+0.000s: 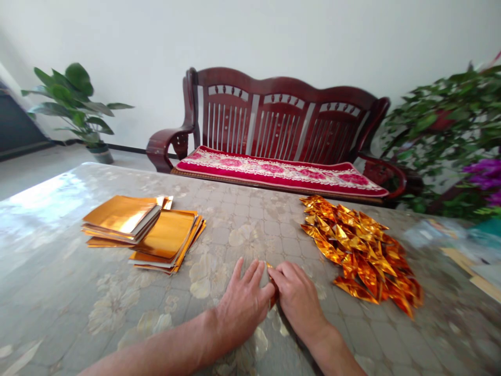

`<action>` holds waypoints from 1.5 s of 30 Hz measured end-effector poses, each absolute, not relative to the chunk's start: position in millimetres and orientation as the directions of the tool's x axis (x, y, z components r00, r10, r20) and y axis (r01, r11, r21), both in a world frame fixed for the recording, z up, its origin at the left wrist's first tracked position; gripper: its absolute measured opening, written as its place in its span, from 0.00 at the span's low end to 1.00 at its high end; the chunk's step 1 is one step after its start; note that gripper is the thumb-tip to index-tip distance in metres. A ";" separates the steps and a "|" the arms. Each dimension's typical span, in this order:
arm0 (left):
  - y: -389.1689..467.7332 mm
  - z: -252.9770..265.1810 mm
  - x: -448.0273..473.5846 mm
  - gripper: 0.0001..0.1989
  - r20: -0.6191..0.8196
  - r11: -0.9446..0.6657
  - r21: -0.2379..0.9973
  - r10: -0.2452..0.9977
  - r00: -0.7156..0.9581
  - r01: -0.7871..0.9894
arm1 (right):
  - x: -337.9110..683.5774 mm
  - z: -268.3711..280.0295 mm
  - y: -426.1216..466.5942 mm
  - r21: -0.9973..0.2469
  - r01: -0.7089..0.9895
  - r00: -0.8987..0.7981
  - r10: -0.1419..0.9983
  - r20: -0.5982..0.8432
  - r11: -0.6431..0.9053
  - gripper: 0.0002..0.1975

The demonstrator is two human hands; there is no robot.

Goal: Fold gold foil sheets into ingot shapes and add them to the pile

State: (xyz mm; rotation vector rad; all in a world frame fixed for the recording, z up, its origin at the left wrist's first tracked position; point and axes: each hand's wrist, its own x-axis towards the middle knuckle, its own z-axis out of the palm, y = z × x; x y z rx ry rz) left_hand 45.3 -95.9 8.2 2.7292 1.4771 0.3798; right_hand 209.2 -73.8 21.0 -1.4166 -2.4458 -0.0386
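Note:
A gold foil paper sheet (pixel 273 301), mostly hidden by my hands, lies on the table between them. My left hand (pixel 247 292) rests flat over its left side, fingers stretched forward and the thumb side against the paper. On its right edge, my right hand (pixel 295 290) is closed, with fingertips curled in and pinching the foil. How the sheet is folded cannot be made out. To the right is a heap of folded gold foil pieces (pixel 358 245) with pointed ends. Flat gold foil sheets (pixel 168 232) form overlapping stacks on the left.
The table (pixel 230 209) has a patterned, glossy cover. Blurred plastic packaging (pixel 436 232) sits at the right edge. Behind the table stands a dark red wooden bench (pixel 282 89) with a red patterned cushion (pixel 274 168). Potted plants (pixel 78 99) flank it.

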 end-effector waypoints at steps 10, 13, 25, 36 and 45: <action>-96.1 6.6 45.3 0.12 0.229 -0.553 0.129 0.824 0.518 0.823 | 209.7 19.7 -72.7 -0.097 0.844 -0.488 0.831 0.268 0.527 0.09; -95.8 4.7 45.4 0.12 0.235 -0.556 0.127 0.821 0.520 0.821 | 208.8 20.3 -73.1 -0.102 0.845 -0.487 0.834 0.260 0.525 0.10; -93.7 12.1 42.1 0.12 0.233 -0.573 0.176 0.814 0.531 0.801 | 210.4 25.8 -69.9 -0.187 0.825 -0.505 0.845 0.176 0.533 0.10; -88.9 15.6 37.8 0.17 0.176 -0.649 0.137 0.760 0.626 0.748 | 218.7 28.1 -62.4 -0.335 0.810 -0.476 0.873 0.105 0.481 0.12; -89.3 18.8 38.2 0.19 0.129 -0.622 0.177 0.783 0.609 0.763 | 218.2 28.9 -61.5 -0.318 0.851 -0.411 0.907 0.089 0.417 0.13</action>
